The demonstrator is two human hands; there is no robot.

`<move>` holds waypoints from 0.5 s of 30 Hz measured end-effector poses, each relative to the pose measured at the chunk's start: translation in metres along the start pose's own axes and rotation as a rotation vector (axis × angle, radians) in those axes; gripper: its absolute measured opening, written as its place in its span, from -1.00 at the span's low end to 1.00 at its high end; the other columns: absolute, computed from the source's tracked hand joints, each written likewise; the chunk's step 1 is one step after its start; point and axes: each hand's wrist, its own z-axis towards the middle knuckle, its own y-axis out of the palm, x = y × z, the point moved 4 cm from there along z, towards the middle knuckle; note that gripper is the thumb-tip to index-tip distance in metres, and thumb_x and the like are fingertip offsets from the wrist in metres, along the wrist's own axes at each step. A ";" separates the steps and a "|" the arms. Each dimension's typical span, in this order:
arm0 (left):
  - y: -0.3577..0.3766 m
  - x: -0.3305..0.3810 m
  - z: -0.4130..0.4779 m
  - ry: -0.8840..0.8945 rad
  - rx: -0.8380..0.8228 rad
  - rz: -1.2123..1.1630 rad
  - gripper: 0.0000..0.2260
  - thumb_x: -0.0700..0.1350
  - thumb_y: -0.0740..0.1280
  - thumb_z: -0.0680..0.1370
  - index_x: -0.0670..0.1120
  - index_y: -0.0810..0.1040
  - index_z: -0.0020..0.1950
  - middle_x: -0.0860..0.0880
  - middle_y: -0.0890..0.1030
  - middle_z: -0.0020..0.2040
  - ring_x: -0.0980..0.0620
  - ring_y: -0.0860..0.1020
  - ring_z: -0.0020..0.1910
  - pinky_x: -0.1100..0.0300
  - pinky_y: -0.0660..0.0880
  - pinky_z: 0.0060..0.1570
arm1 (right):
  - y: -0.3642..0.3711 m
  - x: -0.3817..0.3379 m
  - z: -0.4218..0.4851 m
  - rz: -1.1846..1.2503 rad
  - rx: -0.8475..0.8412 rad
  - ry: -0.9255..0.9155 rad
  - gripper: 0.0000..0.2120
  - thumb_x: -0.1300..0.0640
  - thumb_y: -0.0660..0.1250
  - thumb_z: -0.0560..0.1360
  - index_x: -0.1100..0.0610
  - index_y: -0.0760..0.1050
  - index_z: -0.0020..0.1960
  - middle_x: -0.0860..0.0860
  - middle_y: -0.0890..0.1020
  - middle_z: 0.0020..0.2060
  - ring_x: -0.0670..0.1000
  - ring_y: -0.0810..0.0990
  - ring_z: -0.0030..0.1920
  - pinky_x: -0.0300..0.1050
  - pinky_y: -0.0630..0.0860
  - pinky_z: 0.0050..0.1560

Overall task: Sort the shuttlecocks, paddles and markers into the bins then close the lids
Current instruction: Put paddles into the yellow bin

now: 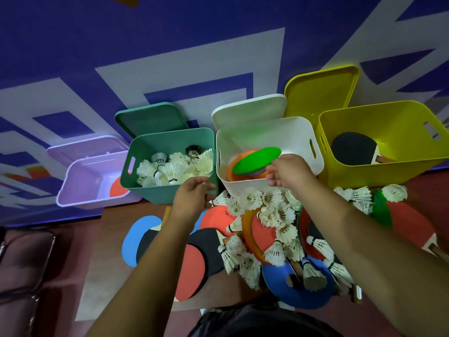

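Observation:
My right hand (288,170) holds a green disc marker (255,159) over the white bin (264,132), which has orange markers inside. My left hand (192,193) rests at the front rim of the green bin (170,138); whether it holds anything is unclear. That bin is full of white shuttlecocks (170,166). The yellow bin (379,117) holds a black paddle (354,148). The purple bin (85,173) holds a red paddle (117,187). A pile of shuttlecocks (272,215), paddles (192,266) and markers lies in front of the bins.
Each bin's lid leans upright behind it: purple (87,144), green (150,117), white (247,108), yellow (320,88). A blue and grey patterned wall stands behind them. A dark chair (24,259) sits at the lower left.

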 end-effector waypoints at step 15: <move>0.035 -0.081 0.019 0.010 -0.202 0.517 -0.72 -0.14 0.31 0.62 0.07 0.67 0.27 -0.14 0.68 -0.02 0.01 0.55 -0.26 0.13 0.50 -0.24 | 0.009 0.037 -0.048 -0.376 -0.142 -0.298 -0.80 0.12 0.25 0.67 -0.05 0.64 0.08 -0.06 0.72 -0.15 -0.06 0.64 -0.34 -0.06 0.62 -0.34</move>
